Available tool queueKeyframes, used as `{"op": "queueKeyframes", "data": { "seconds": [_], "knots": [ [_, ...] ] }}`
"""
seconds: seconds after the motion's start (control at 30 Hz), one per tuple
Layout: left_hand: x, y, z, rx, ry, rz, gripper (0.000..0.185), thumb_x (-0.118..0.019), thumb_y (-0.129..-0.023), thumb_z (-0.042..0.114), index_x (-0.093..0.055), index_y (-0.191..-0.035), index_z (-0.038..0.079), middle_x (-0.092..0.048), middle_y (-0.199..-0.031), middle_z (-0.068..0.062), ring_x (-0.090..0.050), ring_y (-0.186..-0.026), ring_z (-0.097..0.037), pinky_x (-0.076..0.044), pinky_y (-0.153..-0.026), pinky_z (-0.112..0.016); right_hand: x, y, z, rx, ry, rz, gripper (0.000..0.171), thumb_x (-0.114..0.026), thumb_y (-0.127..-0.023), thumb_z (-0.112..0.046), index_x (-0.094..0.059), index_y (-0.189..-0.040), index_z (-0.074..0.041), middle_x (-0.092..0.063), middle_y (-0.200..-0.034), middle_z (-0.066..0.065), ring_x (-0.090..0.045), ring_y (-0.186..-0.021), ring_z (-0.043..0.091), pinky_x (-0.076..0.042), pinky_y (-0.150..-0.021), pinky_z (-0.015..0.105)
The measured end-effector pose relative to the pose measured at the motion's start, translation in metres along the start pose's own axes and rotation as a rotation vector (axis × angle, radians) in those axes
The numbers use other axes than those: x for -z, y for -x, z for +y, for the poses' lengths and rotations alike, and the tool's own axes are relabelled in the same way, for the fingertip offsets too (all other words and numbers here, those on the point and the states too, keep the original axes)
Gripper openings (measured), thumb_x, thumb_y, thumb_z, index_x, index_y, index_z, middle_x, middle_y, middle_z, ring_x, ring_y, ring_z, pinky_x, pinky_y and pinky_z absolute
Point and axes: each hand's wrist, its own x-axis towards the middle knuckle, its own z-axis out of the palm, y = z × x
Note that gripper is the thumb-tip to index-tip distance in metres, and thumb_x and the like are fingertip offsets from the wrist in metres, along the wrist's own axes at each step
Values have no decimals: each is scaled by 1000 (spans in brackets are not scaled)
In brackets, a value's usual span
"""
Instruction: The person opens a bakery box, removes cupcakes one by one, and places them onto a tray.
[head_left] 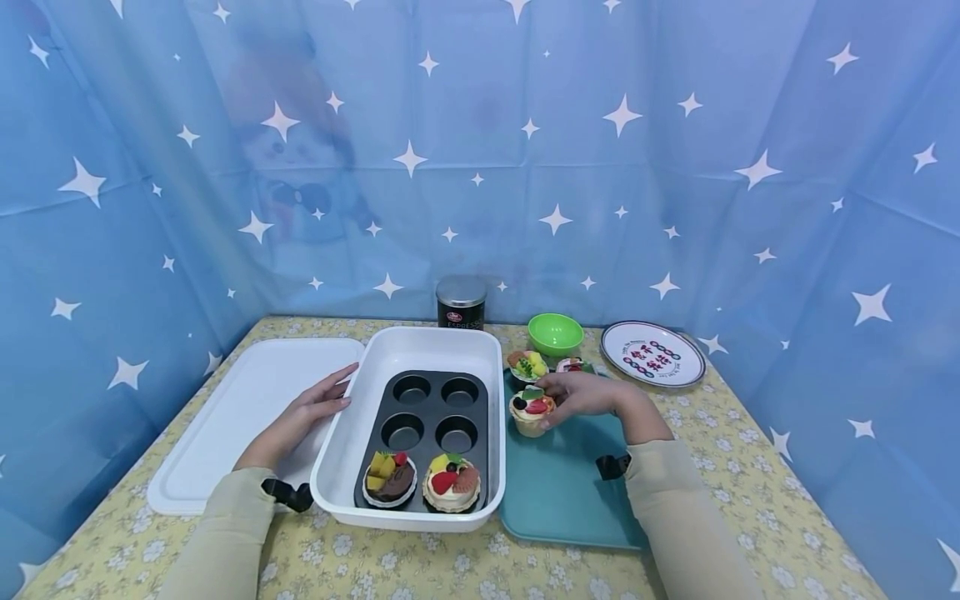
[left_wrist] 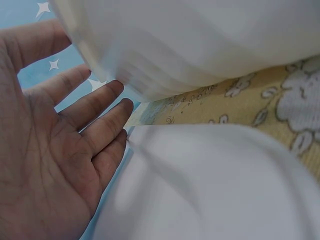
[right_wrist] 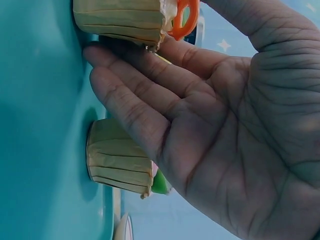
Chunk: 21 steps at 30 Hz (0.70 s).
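A white tub holds a black muffin tin, with two fruit-topped cupcakes in its nearest cups. My left hand lies flat against the tub's left wall, its fingers straight, above the white lid. My right hand is on the teal tray. It holds a strawberry-topped cupcake between thumb and fingers. In the right wrist view that cupcake stands on the tray with my fingers along its wrapper.
Two more cupcakes stand at the tray's far end; one is just beyond my fingers. The white lid lies left of the tub. A dark can, a green bowl and a printed plate line the back.
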Motion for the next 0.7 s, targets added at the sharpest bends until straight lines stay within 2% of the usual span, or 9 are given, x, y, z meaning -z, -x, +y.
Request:
{"op": "queueKeyframes", "data": {
  "seconds": [0.3,0.57,0.7],
  "knots": [
    [0,0,0,14,-7,8,64,-55,-103,34,-27,-160,35,-30,-163,-9,-30,-148,-35,-25,-115,-62,3,3,0,26,-22,-11,75,-82,-85,-29,-48,-147,-3,-54,-141,20,-52,-128,38,-45,-103,54],
    [-1,0,0,13,-9,6,63,-55,-103,33,-27,-160,36,-28,-164,-9,-27,-149,-36,-21,-116,-63,5,6,-2,71,-15,-4,66,-80,-88,-27,-52,-143,-4,-58,-136,16,-57,-123,35,-49,-100,52],
    [-1,0,0,20,-12,8,63,-55,-103,34,-27,-160,36,-29,-163,-9,-27,-149,-36,-21,-116,-63,5,6,-3,88,-7,-4,64,-78,-89,-28,-52,-142,-3,-59,-135,15,-54,-127,37,-47,-102,53]
  ]
}}
